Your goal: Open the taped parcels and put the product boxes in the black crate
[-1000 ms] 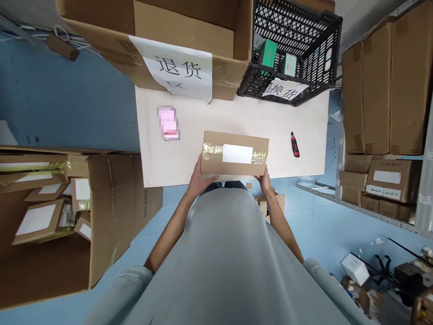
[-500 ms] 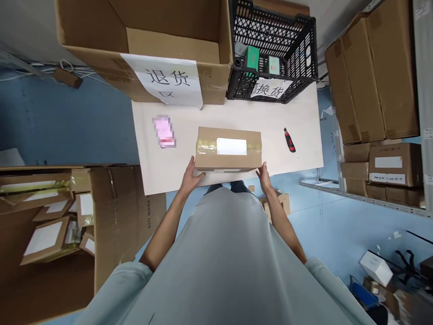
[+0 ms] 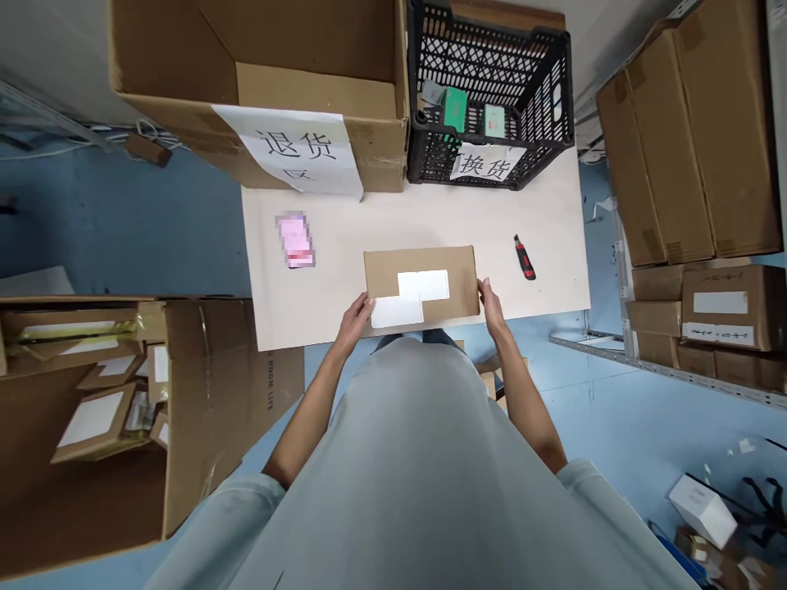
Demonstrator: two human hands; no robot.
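Turning between the two hands, the cardboard box [image 3: 424, 262] is now showing a tape-free face with two overlapping or adjoining white labels [image 3: 423, 285], where half a second ago it was showing a taped face with one label and only a sliver of this side. Both hands are now meeting its ends a little higher up in the head view. Its labelled face is pointing up toward the camera, and its long axis is running left to right, the right end sitting slightly farther from the person. It is lying between the hands, above the near edge of the white table [image 3: 344, 225]; whether it is resting there, I cannot tell. At its left end the left hand [image 3: 355, 322] is gripping, thumb near the lower label; at its right end the right hand [image 3: 492, 306] is pressing with the fingers, so the pair is clamping it. Farther right, a red-and-black cutter [image 3: 525, 259] is lying apart.
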